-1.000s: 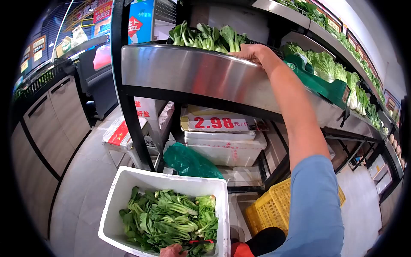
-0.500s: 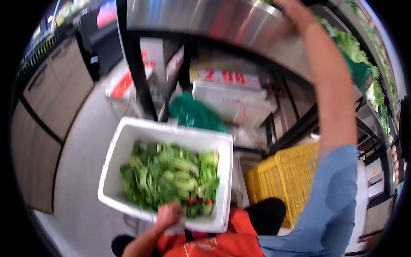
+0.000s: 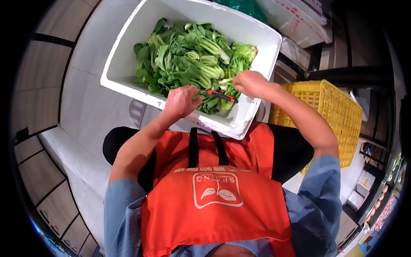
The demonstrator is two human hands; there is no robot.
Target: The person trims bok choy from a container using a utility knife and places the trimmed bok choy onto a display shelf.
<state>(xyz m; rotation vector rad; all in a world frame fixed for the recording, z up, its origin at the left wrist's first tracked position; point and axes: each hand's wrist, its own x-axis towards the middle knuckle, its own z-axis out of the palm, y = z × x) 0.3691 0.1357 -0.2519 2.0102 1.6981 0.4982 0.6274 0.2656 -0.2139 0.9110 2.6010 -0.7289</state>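
L hand [image 3: 182, 101] curled over near wall of white foam box [image 3: 124, 55]; R hand [image 3: 252, 84] fingers bunched by lettuce [image 3: 243, 55]; whether either grips, can't tell. Leafy greens [image 3: 192, 64] in box, upper ctr of frame: long axis mostly upper L–lower R, pale stalk ends to R, leaves L. Pale tiled floor [image 3: 83, 107] at L, yellow crate [image 3: 340, 115] at R

Greens [image 3: 188, 60] lie in the box [image 3: 122, 60] — crate [image 3: 346, 124] to its right.

The big white box [image 3: 126, 53] holds a heap of dark green leaves [image 3: 184, 60], with paler leaves [image 3: 242, 56] at the right.
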